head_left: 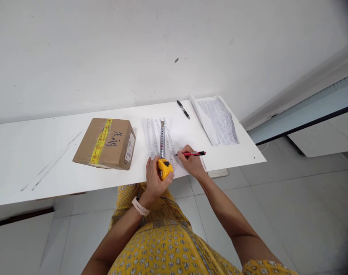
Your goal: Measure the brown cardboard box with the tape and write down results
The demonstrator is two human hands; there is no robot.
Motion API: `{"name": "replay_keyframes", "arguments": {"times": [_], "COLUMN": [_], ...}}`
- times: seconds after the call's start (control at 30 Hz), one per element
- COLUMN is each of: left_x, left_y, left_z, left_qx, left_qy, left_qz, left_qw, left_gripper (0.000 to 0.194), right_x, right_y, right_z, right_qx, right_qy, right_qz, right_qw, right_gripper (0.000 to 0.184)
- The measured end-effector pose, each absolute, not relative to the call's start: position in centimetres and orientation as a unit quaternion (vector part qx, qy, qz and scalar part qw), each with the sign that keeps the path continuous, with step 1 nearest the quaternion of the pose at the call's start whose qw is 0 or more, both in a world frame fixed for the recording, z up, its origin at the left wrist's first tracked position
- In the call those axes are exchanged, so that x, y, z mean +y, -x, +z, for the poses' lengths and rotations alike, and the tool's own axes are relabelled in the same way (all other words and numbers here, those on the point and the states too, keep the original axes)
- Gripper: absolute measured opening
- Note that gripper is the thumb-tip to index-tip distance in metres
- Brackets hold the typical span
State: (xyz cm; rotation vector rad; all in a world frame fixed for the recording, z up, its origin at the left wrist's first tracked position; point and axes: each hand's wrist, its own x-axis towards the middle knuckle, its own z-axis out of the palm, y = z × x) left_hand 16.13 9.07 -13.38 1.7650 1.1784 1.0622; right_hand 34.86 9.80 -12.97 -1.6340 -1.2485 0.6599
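Note:
My left hand [156,178] is wrapped round a yellow tape measure [165,169] at the table's front edge. Its metal blade [162,139] is drawn out away from me and lies over a sheet of paper [153,139] with columns of dense markings. In my right hand [192,162] is a red and black pen [194,153], its tip on or just above the right part of the paper. The sheet's lower part is partly hidden by both hands.
A taped cardboard box [105,141] sits on the white table [47,152] to the left. A black pen [183,109] lies near the wall. At the right end is a pad [220,122] covered in dense writing, its page curled. The wall [119,57] borders the table's back.

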Motion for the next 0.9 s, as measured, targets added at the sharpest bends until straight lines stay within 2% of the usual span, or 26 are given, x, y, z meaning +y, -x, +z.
{"name": "replay_keyframes", "arguments": {"times": [0.9], "left_x": [9.06], "left_y": [-16.08], "left_z": [-13.18], "left_qx": [0.439], "left_qy": [-0.715], "left_qz": [0.415], "left_qw": [0.352], "left_gripper": [0.062], "right_x": [9.64], "right_y": [-34.91], "right_z": [-12.90], "right_qx": [-0.504], "right_qy": [0.658], "right_qz": [0.273], "right_qw": [0.488], "right_gripper": [0.026]}}
